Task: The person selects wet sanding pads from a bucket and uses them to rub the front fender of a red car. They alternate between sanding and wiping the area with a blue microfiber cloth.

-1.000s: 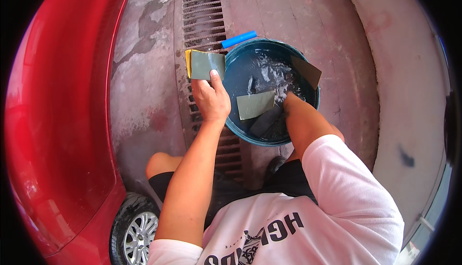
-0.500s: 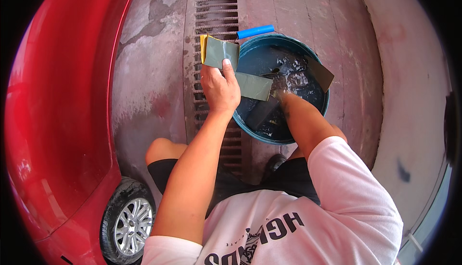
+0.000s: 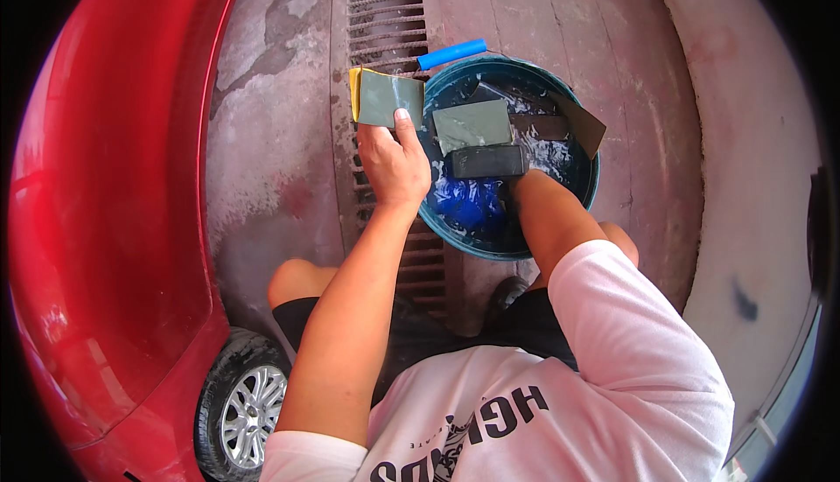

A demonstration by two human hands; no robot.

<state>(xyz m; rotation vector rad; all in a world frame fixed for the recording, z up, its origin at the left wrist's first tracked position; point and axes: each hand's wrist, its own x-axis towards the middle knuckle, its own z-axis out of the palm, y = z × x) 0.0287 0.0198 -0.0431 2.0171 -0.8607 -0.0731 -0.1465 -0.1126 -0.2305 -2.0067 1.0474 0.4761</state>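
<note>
My left hand is closed on folded sandpaper, thumb on its grey-green face; a yellow layer shows at its left edge. Just right of it stands a round teal bucket of dark water. My right hand is down inside the bucket, its fingers hidden, right by the end of a black block. Against the block's far side lies a wet grey-green sandpaper sheet. A glossy blue thing shows in the water nearer me. A brown sandpaper sheet leans over the right rim.
A blue tube grip on the bucket's handle lies past the far rim. A metal floor grating runs under the left side of the bucket. At left stands a red car body, with a wheel near me.
My right hand has shifted slightly in the bucket. The black block and grey-green sheet now show higher and farther from me, and the blue thing has come into sight. The left hand stays nearly still.
</note>
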